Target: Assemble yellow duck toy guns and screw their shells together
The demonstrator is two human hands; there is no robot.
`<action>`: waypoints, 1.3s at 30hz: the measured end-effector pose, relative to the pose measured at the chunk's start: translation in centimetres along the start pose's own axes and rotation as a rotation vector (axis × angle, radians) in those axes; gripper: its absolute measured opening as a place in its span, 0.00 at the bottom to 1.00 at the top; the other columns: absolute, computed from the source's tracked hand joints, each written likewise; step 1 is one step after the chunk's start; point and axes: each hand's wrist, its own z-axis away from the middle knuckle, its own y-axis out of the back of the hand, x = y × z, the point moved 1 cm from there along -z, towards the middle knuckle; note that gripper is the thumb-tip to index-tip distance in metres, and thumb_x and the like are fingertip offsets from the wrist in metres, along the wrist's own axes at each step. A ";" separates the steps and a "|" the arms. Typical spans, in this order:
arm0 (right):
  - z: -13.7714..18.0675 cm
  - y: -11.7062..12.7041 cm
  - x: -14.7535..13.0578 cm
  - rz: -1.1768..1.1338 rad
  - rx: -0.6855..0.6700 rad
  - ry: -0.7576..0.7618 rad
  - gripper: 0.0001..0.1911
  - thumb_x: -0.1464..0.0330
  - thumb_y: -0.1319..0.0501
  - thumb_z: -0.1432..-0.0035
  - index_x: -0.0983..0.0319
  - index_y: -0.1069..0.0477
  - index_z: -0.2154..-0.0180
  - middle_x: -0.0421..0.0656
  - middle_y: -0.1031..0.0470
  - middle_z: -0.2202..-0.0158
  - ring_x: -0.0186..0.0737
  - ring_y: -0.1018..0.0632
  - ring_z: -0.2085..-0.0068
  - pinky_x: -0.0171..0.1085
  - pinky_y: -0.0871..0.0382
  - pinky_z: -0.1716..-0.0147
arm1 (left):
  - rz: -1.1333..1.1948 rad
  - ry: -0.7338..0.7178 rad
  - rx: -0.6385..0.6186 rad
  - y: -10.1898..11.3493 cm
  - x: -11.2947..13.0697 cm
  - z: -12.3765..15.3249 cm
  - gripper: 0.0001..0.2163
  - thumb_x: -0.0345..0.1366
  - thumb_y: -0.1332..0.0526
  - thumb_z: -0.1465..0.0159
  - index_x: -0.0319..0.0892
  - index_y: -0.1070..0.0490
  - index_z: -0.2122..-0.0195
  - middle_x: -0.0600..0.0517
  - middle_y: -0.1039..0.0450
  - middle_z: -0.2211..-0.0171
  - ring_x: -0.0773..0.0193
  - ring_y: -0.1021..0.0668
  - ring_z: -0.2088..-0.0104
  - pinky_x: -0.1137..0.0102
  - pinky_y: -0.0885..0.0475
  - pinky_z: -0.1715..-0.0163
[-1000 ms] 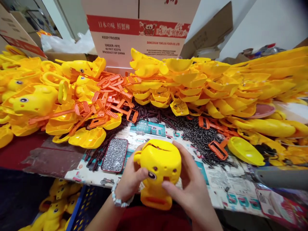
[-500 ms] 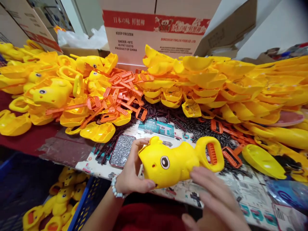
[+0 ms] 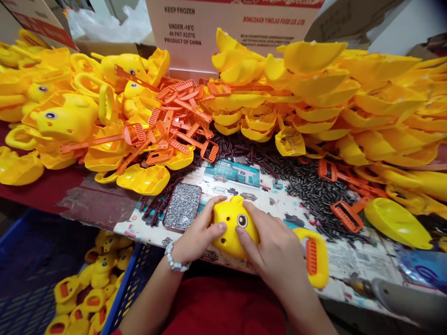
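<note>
Both hands grip a yellow plastic duck toy (image 3: 230, 239) over the table's front edge. Its head, with a printed eye and small holes, faces left, and its looped handle with an orange trigger (image 3: 312, 258) sticks out to the right. My left hand (image 3: 200, 237) is closed round the head end, thumb on the front. Across the body lies my right hand (image 3: 268, 237), closed on it with the thumb beside the eye and hiding the middle. A tray of small silver screws (image 3: 182, 207) stands just beyond my left hand. To the right is an electric screwdriver (image 3: 391, 293), partly cut off.
Yellow shell halves (image 3: 321, 97) are stacked at the back right, more shells (image 3: 66, 116) at the left. Orange trigger pieces (image 3: 171, 121) lie heaped between them. Small black parts (image 3: 314, 200) cover the table's middle right. A blue crate (image 3: 129, 279) of duck toys stands lower left.
My right hand has moved from hovering open beside the duck toy to gripping its body. The toy's head has turned somewhat. The view has tilted down, and the screwdriver now shows at right.
</note>
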 end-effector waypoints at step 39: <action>1.8 -0.3 -0.2 -0.606 0.109 -0.241 0.16 0.71 0.43 0.37 0.65 0.38 0.47 0.48 0.35 0.51 0.44 0.31 0.51 0.41 0.36 0.51 | -0.552 -0.528 0.105 -1.9 -2.1 0.3 0.37 0.55 0.40 0.42 0.47 0.55 0.38 0.40 0.50 0.39 0.43 0.41 0.40 0.49 0.46 0.41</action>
